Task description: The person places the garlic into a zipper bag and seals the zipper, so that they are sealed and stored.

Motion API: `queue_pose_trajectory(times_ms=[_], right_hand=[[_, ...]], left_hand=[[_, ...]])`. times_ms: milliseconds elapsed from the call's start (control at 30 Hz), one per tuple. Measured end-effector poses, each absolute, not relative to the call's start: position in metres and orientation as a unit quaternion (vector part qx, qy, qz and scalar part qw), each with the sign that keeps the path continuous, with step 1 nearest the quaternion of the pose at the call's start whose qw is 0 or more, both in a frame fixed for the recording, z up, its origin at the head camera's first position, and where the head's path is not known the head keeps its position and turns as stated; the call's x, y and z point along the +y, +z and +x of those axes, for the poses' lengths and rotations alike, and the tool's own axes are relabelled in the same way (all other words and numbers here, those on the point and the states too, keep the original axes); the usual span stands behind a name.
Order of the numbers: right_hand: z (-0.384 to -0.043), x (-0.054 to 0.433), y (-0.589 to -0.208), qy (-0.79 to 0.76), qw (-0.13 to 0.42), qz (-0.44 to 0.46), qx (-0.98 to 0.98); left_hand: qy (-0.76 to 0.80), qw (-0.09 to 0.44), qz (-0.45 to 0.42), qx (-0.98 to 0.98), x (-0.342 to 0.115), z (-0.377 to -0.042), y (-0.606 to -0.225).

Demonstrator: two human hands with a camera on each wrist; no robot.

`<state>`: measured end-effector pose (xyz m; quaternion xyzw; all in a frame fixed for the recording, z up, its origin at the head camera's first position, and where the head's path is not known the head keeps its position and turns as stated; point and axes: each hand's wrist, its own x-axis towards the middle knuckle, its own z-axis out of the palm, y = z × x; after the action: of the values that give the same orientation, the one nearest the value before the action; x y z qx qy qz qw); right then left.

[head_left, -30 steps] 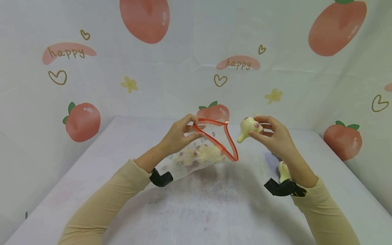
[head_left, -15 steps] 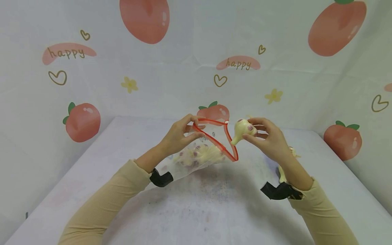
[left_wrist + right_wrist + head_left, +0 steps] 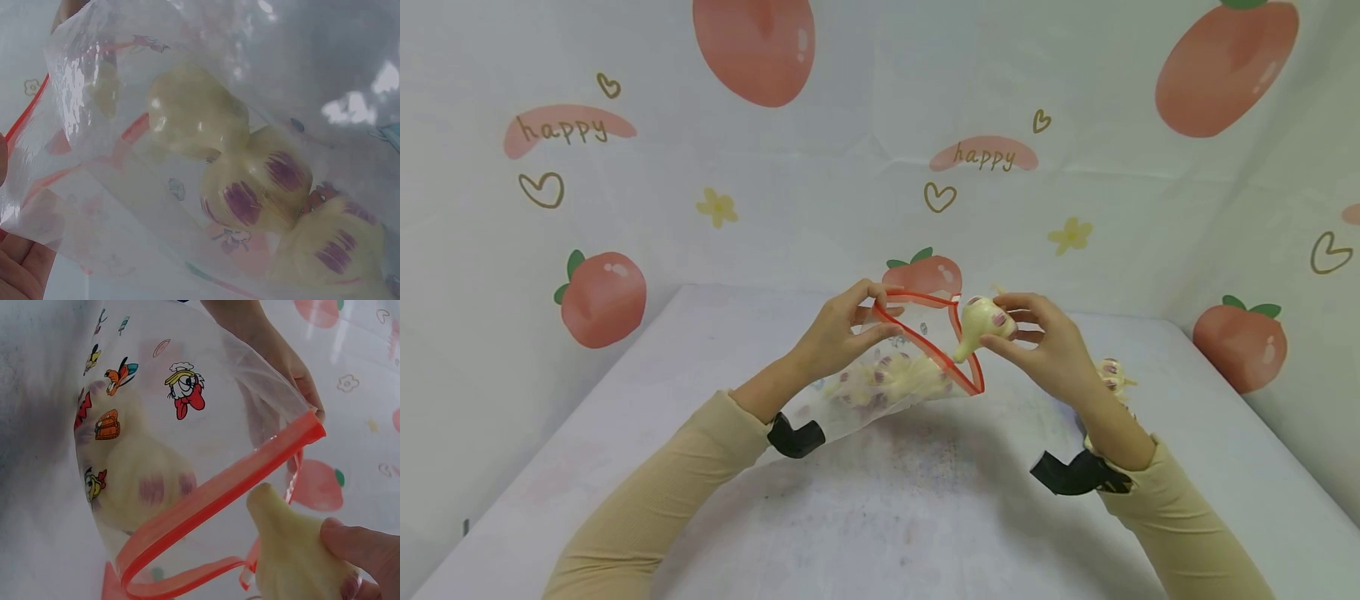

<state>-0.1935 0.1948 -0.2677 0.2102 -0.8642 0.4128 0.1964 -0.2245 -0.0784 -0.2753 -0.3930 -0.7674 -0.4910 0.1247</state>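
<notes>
My left hand pinches the rim of a clear zip bag whose mouth is edged in red and gapes to the right. Several garlic bulbs with purple marks lie inside the bag. Between the thumb and fingers of my right hand is another garlic bulb, its stem pointing down and left at the bag's mouth. In the right wrist view, that held garlic bulb has its stem tip by the red edge; whether it touches cannot be told.
More garlic lies on the white table behind my right wrist, partly hidden by it. A printed cloth with fruit pictures hangs behind the table. Black bands sit on both wrists.
My right hand has carried its garlic bulb left and slightly down, up to the bag's mouth. More of the garlic on the table shows past the wrist. The left hand and bag have stayed still.
</notes>
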Motion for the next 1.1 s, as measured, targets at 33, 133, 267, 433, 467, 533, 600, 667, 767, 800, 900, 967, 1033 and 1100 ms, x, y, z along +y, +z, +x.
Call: queue_pose_trajectory(times_ms=[33,133,267,433,467,533,600,667,767,800,900,967,1033,1100], right_hand=[[-0.193,0.194,-0.268,0.413,0.197,0.212,-0.863],[-0.193,0.193,-0.269,0.414,0.196,0.217,-0.862],[-0.191,0.190,-0.268,0.411,0.187,0.218,-0.865],[-0.190,0.185,-0.267,0.417,0.169,0.218,-0.866],[-0.190,0.184,-0.267,0.418,0.166,0.220,-0.865],[-0.190,0.183,-0.268,0.419,0.164,0.222,-0.865],[-0.190,0.182,-0.269,0.419,0.163,0.226,-0.864],[-0.190,0.181,-0.270,0.417,0.164,0.229,-0.864],[-0.190,0.179,-0.271,0.414,0.164,0.231,-0.865],[-0.190,0.178,-0.271,0.412,0.162,0.231,-0.866],[-0.190,0.176,-0.272,0.410,0.156,0.231,-0.869],[-0.190,0.174,-0.272,0.410,0.150,0.230,-0.870],[-0.191,0.173,-0.273,0.411,0.145,0.230,-0.870],[-0.192,0.172,-0.273,0.411,0.139,0.232,-0.871]], left_hand=[[-0.490,0.124,-0.393,-0.768,-0.078,-0.225,-0.275],[-0.488,0.123,-0.393,-0.770,-0.079,-0.224,-0.275],[-0.486,0.121,-0.392,-0.772,-0.079,-0.224,-0.274],[-0.489,0.117,-0.390,-0.772,-0.078,-0.224,-0.274],[-0.489,0.116,-0.389,-0.772,-0.078,-0.224,-0.274],[-0.488,0.114,-0.389,-0.773,-0.078,-0.223,-0.274],[-0.487,0.115,-0.389,-0.774,-0.078,-0.223,-0.274],[-0.486,0.116,-0.389,-0.774,-0.077,-0.223,-0.274],[-0.484,0.119,-0.390,-0.774,-0.077,-0.223,-0.274],[-0.484,0.120,-0.390,-0.774,-0.077,-0.223,-0.274],[-0.482,0.123,-0.392,-0.774,-0.077,-0.223,-0.273],[-0.481,0.125,-0.392,-0.775,-0.077,-0.223,-0.273],[-0.480,0.125,-0.393,-0.774,-0.076,-0.223,-0.273],[-0.481,0.125,-0.393,-0.774,-0.076,-0.223,-0.272]])
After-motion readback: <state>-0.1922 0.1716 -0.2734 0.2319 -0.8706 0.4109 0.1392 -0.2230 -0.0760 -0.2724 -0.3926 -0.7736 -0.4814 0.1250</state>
